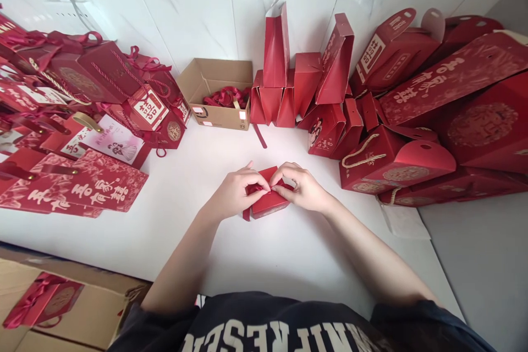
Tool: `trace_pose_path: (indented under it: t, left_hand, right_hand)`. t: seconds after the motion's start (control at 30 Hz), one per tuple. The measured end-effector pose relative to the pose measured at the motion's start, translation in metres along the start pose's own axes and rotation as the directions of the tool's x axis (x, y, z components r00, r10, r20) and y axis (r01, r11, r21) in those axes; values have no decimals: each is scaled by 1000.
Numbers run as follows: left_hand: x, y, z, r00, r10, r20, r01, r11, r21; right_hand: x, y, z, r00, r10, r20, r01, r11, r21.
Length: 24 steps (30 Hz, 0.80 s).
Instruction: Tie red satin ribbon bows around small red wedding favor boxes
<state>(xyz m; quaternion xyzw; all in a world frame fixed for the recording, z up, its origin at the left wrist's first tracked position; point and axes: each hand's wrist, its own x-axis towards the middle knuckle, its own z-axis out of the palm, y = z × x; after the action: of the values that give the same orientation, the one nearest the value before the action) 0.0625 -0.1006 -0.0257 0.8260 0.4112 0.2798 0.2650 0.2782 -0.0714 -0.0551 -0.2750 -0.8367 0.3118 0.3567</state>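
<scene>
A small red gift box (269, 202) lies on the white table (264, 253) right in front of me. My left hand (236, 192) rests on its left side, fingers curled and pinching a red ribbon (254, 190) on top of the box. My right hand (302, 187) sits on the box's right side, with thumb and forefinger pinched on the same ribbon. A loose ribbon end (246, 213) hangs down at the box's near left corner.
An open cardboard carton (218, 115) with red ribbons stands at the back. Folded red boxes (303, 82) lean against the wall. Red gift bags pile up at the right (416, 168) and left (103, 82). A cardboard box (53, 302) holds a finished red box at lower left.
</scene>
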Motion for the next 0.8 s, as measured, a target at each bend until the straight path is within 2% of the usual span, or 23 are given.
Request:
trace_pose_path:
  t: [0.17, 0.27, 0.37, 0.47, 0.63, 0.8]
  left_hand:
    - [-1, 2, 6, 994, 98, -53, -87, 980, 179]
    - [-4, 5, 13, 979, 192, -72, -156, 925, 347]
    - [-5, 7, 19, 972, 214, -102, -147, 884, 444]
    - [-5, 7, 21, 975, 187, -122, -116, 891, 438]
    - [-5, 3, 19, 985, 113, -134, -67, 949, 307]
    - [-7, -3, 18, 973, 158, -169, -105, 952, 287]
  right_hand:
    - [0, 1, 2, 1000, 24, -4, -24, 1000, 11]
    - [0, 0, 2, 999, 37, -11, -37, 999, 6]
    - [0, -1, 2, 999, 35, -7, -35, 999, 1]
    - [0, -4, 1, 1000, 23, 1, -23, 1000, 5]
    - [0, -6, -2, 999, 42, 23, -43, 999, 31]
    - [1, -2, 0, 990, 138, -12, -137, 988, 73]
